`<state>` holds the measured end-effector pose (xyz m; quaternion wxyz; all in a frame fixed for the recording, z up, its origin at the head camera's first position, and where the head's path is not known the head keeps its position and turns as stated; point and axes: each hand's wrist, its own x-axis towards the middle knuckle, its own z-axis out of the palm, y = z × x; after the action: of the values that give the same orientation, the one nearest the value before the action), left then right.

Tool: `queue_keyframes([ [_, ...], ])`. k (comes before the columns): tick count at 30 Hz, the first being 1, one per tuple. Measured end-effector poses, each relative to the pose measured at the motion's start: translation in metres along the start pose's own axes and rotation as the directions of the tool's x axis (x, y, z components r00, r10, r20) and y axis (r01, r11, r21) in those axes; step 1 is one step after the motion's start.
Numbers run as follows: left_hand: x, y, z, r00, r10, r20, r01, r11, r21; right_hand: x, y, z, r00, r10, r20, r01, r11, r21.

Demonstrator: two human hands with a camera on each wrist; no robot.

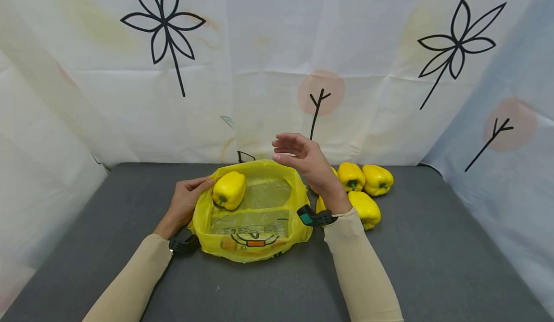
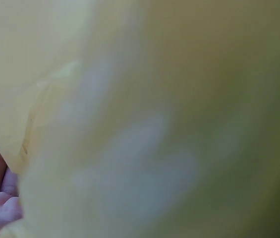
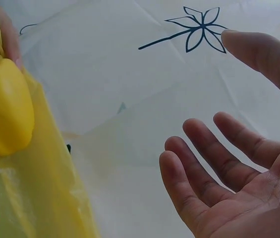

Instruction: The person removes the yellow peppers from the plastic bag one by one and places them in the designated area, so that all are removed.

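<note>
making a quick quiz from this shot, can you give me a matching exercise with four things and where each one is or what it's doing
Things:
1. left hand
2. right hand
3. pepper in the bag
4. loose peppers

States:
A. lying on the grey table, right of the bag
B. open, empty, raised above the bag's far rim
C. holding the yellow plastic bag by its left rim
D. resting inside at the bag's left side

Pairs: 1-C, 2-B, 3-D, 4-A

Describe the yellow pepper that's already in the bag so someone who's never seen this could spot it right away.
On the grey table sits an open yellow plastic bag, its left rim held by the left hand. The pepper lies inside at the bag's back left, by that hand's fingertips. It is the only pepper in the bag; the others lie on the table beyond the right hand.
</note>
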<state>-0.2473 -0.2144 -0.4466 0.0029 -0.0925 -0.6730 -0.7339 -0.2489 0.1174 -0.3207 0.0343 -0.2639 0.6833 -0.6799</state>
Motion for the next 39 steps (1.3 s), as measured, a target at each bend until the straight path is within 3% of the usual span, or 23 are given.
queue_keyframes([
  [13,0.002,-0.002,0.005,1.000,-0.011,-0.003,0.011,1.000,-0.010,0.014,0.023,0.026,0.999,0.038,-0.003,-0.038,0.999,0.024],
  [25,0.002,-0.002,0.004,1.000,-0.009,-0.006,0.008,1.000,-0.019,0.018,0.056,0.041,0.989,0.142,0.050,-0.137,0.985,-0.105],
  [33,0.001,0.000,0.002,1.000,0.005,-0.001,-0.005,1.000,-0.029,0.020,0.068,0.054,0.978,0.202,0.042,-0.184,0.946,-0.268],
  [39,0.002,-0.001,0.002,1.000,0.004,-0.006,-0.004,0.999,-0.032,0.020,0.072,0.060,0.974,0.220,0.055,-0.192,0.930,-0.313],
])
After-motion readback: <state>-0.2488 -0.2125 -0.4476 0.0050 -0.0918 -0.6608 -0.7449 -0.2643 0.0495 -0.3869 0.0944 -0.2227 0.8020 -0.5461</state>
